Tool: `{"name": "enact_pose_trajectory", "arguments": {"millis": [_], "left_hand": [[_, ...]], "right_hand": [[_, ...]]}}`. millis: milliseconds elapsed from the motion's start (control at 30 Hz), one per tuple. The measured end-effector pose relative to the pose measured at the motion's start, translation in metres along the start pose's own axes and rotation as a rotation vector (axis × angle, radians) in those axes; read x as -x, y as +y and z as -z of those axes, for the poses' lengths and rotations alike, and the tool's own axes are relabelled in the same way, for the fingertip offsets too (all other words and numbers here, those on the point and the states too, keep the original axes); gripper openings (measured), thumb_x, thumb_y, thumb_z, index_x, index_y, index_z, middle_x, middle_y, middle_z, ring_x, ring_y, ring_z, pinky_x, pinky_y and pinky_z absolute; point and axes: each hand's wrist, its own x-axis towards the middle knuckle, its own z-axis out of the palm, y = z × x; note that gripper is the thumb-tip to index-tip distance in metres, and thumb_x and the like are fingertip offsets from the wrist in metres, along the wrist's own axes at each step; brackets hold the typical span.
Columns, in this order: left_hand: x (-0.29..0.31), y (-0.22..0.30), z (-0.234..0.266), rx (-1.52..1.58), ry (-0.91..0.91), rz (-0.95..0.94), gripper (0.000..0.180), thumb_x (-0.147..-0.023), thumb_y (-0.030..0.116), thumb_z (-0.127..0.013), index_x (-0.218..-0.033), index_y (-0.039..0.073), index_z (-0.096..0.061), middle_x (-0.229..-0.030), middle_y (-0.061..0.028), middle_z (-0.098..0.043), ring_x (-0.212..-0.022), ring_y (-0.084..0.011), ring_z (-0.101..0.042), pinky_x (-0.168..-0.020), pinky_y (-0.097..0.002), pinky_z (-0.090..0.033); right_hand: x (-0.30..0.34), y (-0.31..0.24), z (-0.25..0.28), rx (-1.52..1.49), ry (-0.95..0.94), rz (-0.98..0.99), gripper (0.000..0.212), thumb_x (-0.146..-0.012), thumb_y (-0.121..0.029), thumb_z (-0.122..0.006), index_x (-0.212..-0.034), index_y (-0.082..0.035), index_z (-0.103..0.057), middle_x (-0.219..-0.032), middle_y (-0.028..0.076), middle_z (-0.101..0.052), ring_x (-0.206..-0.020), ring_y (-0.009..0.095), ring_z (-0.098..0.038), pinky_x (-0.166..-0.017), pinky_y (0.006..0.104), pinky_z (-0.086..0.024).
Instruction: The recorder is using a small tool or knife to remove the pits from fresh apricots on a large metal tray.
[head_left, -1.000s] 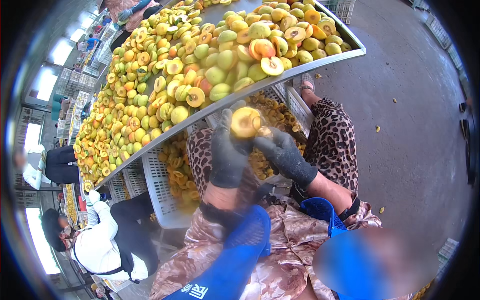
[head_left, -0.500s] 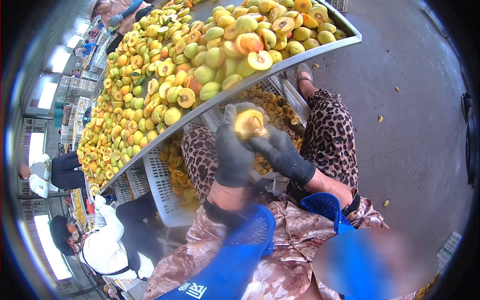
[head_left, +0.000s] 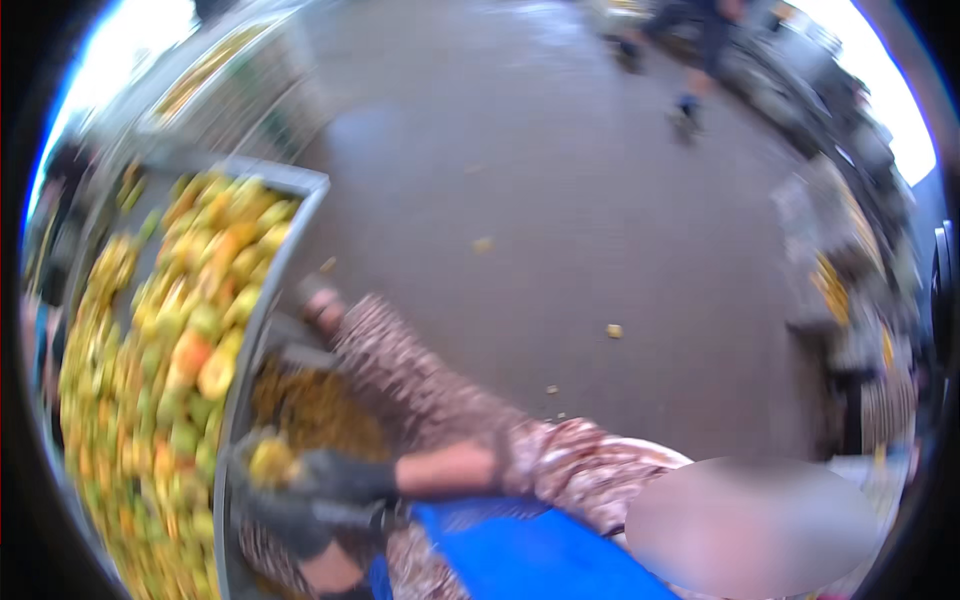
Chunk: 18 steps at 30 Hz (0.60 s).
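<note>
Both my hands wear dark gloves and are close together at the lower left, beside the edge of the fruit table. My left hand (head_left: 285,522) is closed round a yellow peach half (head_left: 270,461), which shows above its fingers. Against the fruit's right side is my right hand (head_left: 345,475), its fingers curled; what they hold, if anything, is hidden by blur. The metal-rimmed table (head_left: 262,315) bears a heap of yellow, green and orange peach halves (head_left: 205,290). Below its edge, near my hands, is a mass of brownish-yellow fruit pieces (head_left: 325,410).
Grey floor (head_left: 560,190) stretches ahead and right, with a few fruit bits (head_left: 614,331) on it. A tall pale container (head_left: 240,95) stands beyond the table. Blurred stacked goods (head_left: 830,240) line the right side. A person's legs (head_left: 695,65) show at the far right.
The view has swung right, so the table, my hands and the peach half now lie at the left. Much more floor shows. The peach half is still at my hands.
</note>
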Motion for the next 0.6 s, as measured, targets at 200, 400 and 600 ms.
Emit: {"name": "enact_pose_trajectory", "arguments": {"millis": [200, 400, 600], "left_hand": [[-0.012, 0.008, -0.118, 0.062, -0.607, -0.144, 0.043, -0.1, 0.04, -0.044, -0.103, 0.001, -0.061, -0.099, -0.0129, -0.063, -0.091, -0.0228, -0.061, -0.085, -0.0362, -0.051], [0.009, 0.028, -0.186, 0.14, -1.163, -0.249, 0.039, -0.1, 0.039, -0.044, -0.098, 0.002, -0.059, -0.095, -0.0119, -0.063, -0.086, -0.0219, -0.06, -0.082, -0.0357, -0.051], [0.033, 0.046, -0.205, 0.152, -1.509, -0.285, 0.037, -0.101, 0.037, -0.044, -0.093, 0.003, -0.058, -0.09, -0.0109, -0.062, -0.081, -0.0209, -0.059, -0.08, -0.0352, -0.051]], "right_hand": [[0.01, -0.046, 0.053, 0.001, 0.354, 0.257, 0.03, -0.096, -0.029, -0.058, -0.101, 0.0, -0.06, -0.092, 0.014, -0.066, -0.085, 0.019, -0.06, -0.074, 0.0369, -0.047], [0.017, -0.066, 0.086, 0.045, 0.537, 0.239, 0.028, -0.096, -0.027, -0.059, -0.106, 0.0, -0.06, -0.096, 0.013, -0.065, -0.089, 0.018, -0.059, -0.076, 0.0353, -0.047], [0.024, -0.063, 0.1, 0.076, 0.605, 0.171, 0.029, -0.096, -0.026, -0.06, -0.109, 0.0, -0.059, -0.098, 0.012, -0.064, -0.09, 0.018, -0.058, -0.077, 0.0345, -0.048]]}}
